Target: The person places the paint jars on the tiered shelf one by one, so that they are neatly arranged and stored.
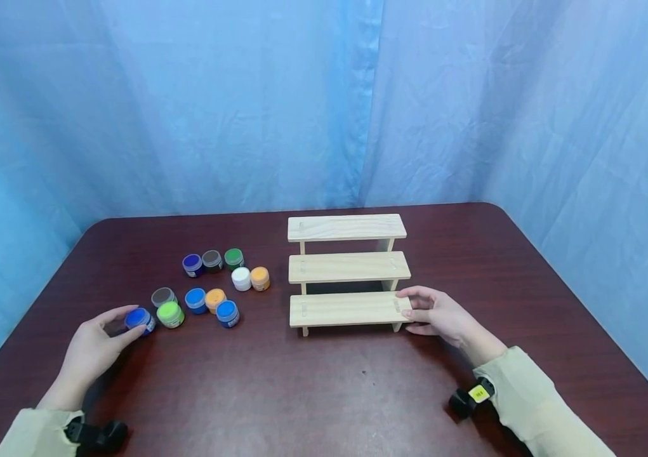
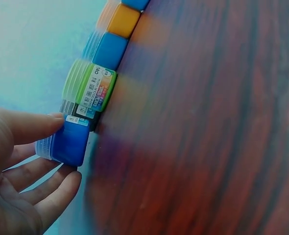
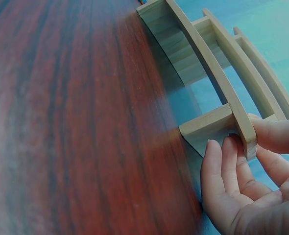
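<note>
At the left, my left hand (image 1: 94, 346) pinches a blue paint jar (image 1: 140, 321) between thumb and fingers. The left wrist view shows this jar (image 2: 72, 142) with its clear lid toward the palm. Right beside it stand a light-green paint jar (image 1: 170, 314) and a dark grey one (image 1: 163, 296). My right hand (image 1: 440, 315) grips the right end of the lowest step of a three-tier wooden display stand (image 1: 346, 309). Its thumb lies on top of the board (image 3: 218, 81), and the other fingers curl beneath the end, by the support leg.
More paint jars stand between the left hand and the stand: blue (image 1: 228, 313), orange (image 1: 215, 301), white (image 1: 240, 278), green (image 1: 234, 258) and dark blue (image 1: 193, 264) among them. The dark wooden table (image 1: 324, 393) ends at the back before a blue curtain (image 1: 232, 114).
</note>
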{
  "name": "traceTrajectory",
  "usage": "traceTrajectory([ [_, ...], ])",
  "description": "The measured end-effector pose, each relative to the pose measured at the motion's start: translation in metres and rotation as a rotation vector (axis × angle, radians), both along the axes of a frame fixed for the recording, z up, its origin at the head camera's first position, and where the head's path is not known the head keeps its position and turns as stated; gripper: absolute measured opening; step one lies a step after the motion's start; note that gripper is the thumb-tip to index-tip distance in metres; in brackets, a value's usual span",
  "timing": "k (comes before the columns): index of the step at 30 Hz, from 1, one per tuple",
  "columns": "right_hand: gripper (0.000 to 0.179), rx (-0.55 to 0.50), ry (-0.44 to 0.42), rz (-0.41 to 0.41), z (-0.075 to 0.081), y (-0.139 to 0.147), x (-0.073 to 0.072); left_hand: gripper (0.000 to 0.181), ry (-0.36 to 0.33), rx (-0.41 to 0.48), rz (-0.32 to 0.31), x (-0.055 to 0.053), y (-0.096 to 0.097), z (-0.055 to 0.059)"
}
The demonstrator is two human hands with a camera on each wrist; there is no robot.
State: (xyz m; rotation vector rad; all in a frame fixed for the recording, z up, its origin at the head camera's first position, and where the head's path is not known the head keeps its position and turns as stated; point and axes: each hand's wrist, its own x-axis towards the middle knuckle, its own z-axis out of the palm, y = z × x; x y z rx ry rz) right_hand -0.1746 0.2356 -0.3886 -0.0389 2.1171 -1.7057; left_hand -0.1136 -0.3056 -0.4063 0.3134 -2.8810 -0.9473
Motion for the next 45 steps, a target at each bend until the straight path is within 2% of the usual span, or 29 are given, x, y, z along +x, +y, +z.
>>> traceTrajectory([
  [16, 0.046, -0.020, -0.008, 0.004, 0.002, 0.001, 0.002, 0.056, 0.057, -0.012, 0.030, 0.001, 0.000, 0.016],
  [24, 0.044, -0.031, 0.002, -0.026, 0.002, 0.001, 0.001, 0.058, 0.071, 0.001, 0.041, 0.001, 0.003, 0.025],
  [30, 0.040, -0.043, -0.003, -0.043, 0.001, 0.002, 0.001, 0.057, 0.114, -0.008, 0.033, 0.000, 0.009, 0.034],
  [39, 0.040, -0.048, -0.011, -0.052, 0.001, 0.001, 0.001, 0.055, 0.133, -0.007, 0.014, 0.001, 0.019, 0.048],
  [45, 0.037, -0.056, -0.012, -0.057, 0.001, 0.001, 0.002, 0.056, 0.138, 0.031, -0.007, -0.001, 0.028, 0.056],
])
